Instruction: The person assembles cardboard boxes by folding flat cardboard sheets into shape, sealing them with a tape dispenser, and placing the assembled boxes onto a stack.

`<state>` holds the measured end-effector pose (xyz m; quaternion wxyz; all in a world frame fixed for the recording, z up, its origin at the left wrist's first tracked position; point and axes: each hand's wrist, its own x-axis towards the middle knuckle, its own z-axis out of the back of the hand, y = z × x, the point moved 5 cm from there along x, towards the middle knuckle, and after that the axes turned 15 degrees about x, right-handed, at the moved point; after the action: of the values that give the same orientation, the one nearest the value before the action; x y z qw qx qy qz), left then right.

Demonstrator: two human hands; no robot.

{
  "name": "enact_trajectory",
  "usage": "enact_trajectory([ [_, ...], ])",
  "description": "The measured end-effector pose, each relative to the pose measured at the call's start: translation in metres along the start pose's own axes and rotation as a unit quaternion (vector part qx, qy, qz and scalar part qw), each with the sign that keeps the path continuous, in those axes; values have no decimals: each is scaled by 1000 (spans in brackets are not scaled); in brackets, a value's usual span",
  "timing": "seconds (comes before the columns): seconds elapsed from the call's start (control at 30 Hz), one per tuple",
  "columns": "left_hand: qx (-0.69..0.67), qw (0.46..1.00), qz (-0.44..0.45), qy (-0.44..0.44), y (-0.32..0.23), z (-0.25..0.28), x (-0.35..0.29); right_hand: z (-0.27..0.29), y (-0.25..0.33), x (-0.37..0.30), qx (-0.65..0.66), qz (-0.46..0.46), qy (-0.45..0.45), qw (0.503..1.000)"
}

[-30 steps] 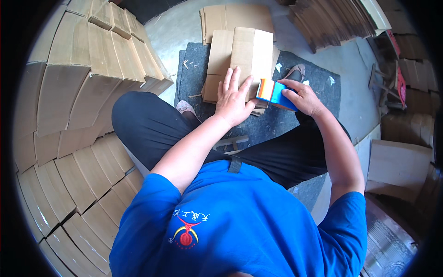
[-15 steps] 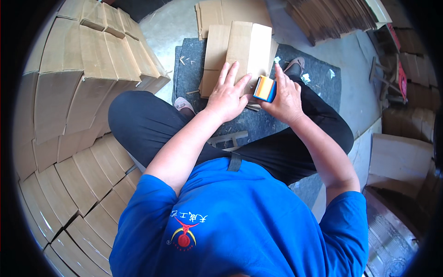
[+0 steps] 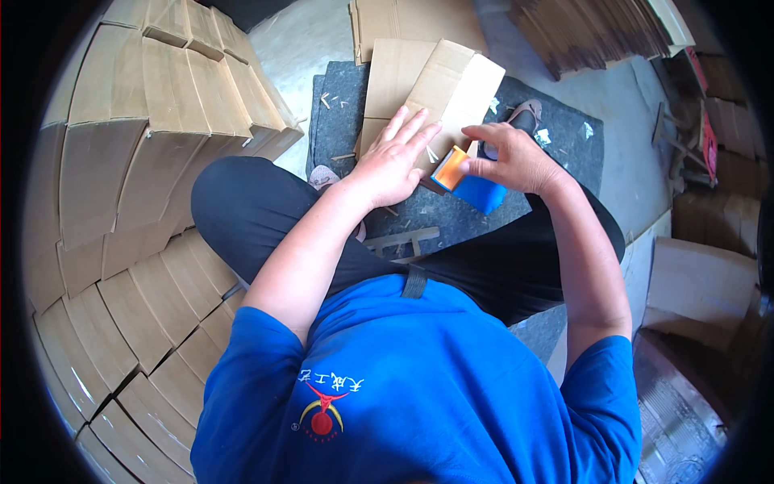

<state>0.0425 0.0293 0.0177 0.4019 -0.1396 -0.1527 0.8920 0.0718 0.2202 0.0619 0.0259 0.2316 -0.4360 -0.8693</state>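
A flattened cardboard carton [image 3: 439, 85] lies at an angle between my feet, its right panel bright with light. My left hand [image 3: 391, 161] rests flat on the carton's near left part, fingers spread, gripping nothing. In my right hand [image 3: 516, 157] is a blue and orange tape dispenser [image 3: 480, 194], held with thumb and fingers at the carton's near right corner. Its orange end [image 3: 451, 168] is against or just over the cardboard; I cannot tell which. My fingers hide part of the dispenser. A small pale sliver [image 3: 431, 155] shows on the carton between the hands.
More flat cardboard [image 3: 395, 60] lies under and beyond the carton, on a dark mat [image 3: 564, 121] with scraps. Stacked cartons [image 3: 105, 89] wall the left side. Bundled cardboard sheets [image 3: 597, 32] stand at the far right. A loose open carton [image 3: 701, 278] sits at the right.
The carton has turned clockwise, its far end swinging right. My right hand has tilted the tape dispenser, so its blue body now points right and toward me. My left hand has shifted slightly left.
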Motion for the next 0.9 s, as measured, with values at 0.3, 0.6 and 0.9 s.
enact_trajectory([
  [0.3,33,964,227,-136,16,26,-33,-18,8,59,-162,241,-104,951],
  [0.6,-633,630,432,-128,3,-62,-73,-24,9,68,-148,279,-139,939],
  [0.9,-682,554,440,-186,0,-68,-70,-41,7,65,-119,301,-176,930],
])
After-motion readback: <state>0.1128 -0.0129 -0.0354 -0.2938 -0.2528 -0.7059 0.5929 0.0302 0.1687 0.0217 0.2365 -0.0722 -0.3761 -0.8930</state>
